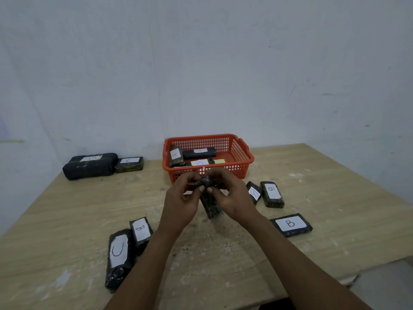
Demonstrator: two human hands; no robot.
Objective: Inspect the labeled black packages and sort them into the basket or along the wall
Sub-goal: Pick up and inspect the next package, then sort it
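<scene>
While both hands (207,195) grip pkg (211,206), basket (242,153) just behind.

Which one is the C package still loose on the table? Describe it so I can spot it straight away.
Start from the red basket at the back of the table, then come down to the near left corner. Two black packages lie side by side there; the C package is the nearer, longer one. Its neighbour is shorter and labelled B.
</scene>
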